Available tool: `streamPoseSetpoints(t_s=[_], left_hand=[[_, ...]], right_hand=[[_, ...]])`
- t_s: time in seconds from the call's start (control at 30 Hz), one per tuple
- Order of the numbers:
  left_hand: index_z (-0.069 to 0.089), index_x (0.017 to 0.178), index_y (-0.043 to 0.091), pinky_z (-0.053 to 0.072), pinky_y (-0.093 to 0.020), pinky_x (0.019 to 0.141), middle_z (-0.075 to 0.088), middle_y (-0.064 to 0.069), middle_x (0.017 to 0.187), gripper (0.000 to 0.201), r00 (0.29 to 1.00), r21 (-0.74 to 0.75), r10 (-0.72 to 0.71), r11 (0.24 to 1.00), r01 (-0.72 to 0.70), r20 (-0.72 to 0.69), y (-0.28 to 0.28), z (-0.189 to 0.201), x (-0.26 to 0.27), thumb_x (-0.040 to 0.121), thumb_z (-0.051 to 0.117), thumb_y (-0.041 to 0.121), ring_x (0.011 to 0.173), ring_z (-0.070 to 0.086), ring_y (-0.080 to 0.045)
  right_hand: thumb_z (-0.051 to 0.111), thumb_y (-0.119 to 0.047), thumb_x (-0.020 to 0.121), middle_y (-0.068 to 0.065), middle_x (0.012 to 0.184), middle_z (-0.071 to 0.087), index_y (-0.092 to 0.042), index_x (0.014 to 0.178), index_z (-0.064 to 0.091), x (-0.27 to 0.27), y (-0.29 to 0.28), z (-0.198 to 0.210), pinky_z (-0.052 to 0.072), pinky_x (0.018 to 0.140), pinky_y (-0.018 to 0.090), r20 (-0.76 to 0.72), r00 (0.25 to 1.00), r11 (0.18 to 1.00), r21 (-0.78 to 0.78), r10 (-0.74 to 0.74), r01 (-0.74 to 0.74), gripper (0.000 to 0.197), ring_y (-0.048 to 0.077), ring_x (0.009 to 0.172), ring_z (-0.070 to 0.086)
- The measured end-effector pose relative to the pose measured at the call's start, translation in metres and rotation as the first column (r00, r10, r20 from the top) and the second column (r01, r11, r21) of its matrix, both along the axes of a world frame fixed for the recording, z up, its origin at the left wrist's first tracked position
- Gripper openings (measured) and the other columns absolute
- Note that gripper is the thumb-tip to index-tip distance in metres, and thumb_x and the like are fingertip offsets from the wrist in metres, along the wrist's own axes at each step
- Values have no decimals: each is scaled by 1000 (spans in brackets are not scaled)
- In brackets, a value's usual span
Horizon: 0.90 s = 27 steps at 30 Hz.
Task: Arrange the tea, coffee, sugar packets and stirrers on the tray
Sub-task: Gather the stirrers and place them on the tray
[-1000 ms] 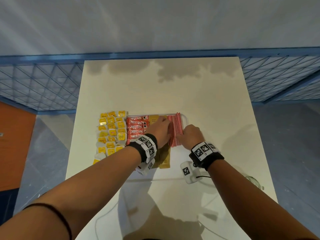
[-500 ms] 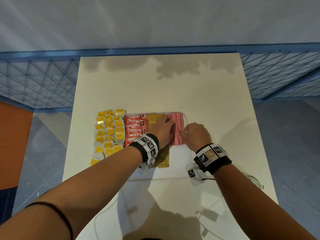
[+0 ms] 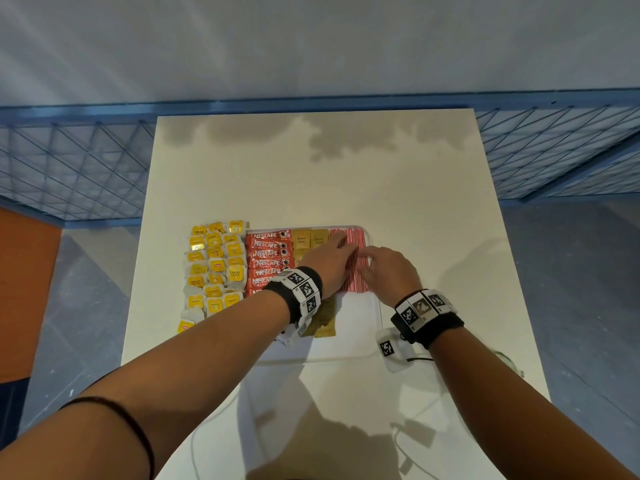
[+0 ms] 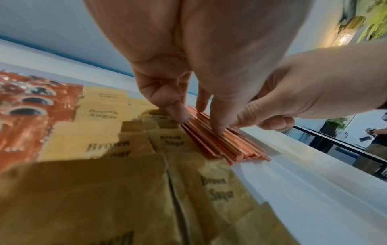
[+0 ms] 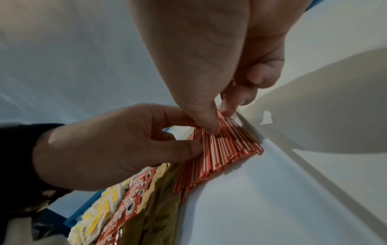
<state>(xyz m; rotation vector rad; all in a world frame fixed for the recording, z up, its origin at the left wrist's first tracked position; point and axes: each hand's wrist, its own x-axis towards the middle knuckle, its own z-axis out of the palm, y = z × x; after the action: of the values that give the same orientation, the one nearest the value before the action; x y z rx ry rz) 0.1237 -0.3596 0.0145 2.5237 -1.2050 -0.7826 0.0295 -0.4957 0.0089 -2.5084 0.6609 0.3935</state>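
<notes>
A white tray lies on the table. In it, from left to right, are red Nescafe coffee sticks, brown sugar packets and a bundle of red-and-white stirrers. Yellow tea bags lie in rows left of the coffee. My left hand pinches the left part of the stirrers, thumb at their edge and fingertips on top. My right hand holds the right part of the stirrers, with thumb on top and fingers curled at the far side.
The near half of the tray is bare white. A small white tagged device with a cable lies on the table by my right wrist. A blue mesh fence runs behind and beside the table.
My right hand has moved left and forward from the near right corner of the stirrers onto the bundle. The left hand has stayed on the stirrers.
</notes>
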Motion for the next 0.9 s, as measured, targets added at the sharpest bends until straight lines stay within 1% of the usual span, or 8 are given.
streamPoseSetpoints(t_s=[0.1,0.2,0.4,0.5,0.6,0.7,0.83,0.9], left_hand=[[43,144,15,57,-41,88,27,-10,159,54,1000,-3,18,1000,-18,7,4,2,2,95,62,22,110,63,-32],[45,143,15,57,-40,88,24,-8,160,54,1000,19,21,1000,-21,22,9,1,3,94,65,26,111,63,-30],[45,144,15,56,-37,88,21,-7,163,55,1000,30,6,1000,-7,25,12,1,3,95,64,32,112,63,-29],[44,144,16,56,-37,86,20,-5,162,68,998,47,-21,999,19,51,14,2,1,89,70,46,111,63,-29],[38,148,18,53,-41,96,17,-7,163,86,994,82,-90,993,85,59,20,0,-5,79,76,55,124,55,-31],[36,149,17,51,-42,102,14,-9,164,86,993,91,-109,990,105,41,27,-4,-9,80,79,45,131,50,-33],[38,149,18,54,-42,99,16,-8,164,81,998,73,-57,996,56,20,29,-8,-10,82,79,39,127,54,-34],[39,148,18,55,-40,97,18,-9,163,79,999,55,-50,997,49,18,28,-9,-10,82,79,36,123,57,-34]], right_hand=[[61,-33,98,1,114,68,-30,132,62,1,-1,0,51,83,33,0,1000,1000,-22,-9,9,35,22,100,66],[61,-31,98,1,113,68,-28,133,61,1,-2,1,52,83,34,31,999,1000,-8,-11,11,35,21,99,66],[60,-30,99,3,117,67,-26,134,62,0,-3,3,50,84,33,12,1000,1000,6,-9,9,35,23,103,65],[61,-31,98,3,115,66,-25,133,62,-4,-4,4,49,82,32,33,999,1000,21,-7,6,36,22,101,65],[65,-33,95,2,121,59,-26,137,58,-14,-3,5,52,85,35,40,998,999,27,39,-40,43,21,104,63],[72,-34,90,2,132,50,-27,142,53,-29,-2,2,52,94,36,17,994,994,16,108,-108,55,21,112,58],[73,-29,90,2,138,43,-23,143,52,-39,0,-3,45,86,28,26,990,990,21,136,-137,57,22,109,56],[73,-26,90,3,139,43,-22,144,51,-39,0,-4,46,85,28,38,992,993,18,118,-119,58,22,106,58]])
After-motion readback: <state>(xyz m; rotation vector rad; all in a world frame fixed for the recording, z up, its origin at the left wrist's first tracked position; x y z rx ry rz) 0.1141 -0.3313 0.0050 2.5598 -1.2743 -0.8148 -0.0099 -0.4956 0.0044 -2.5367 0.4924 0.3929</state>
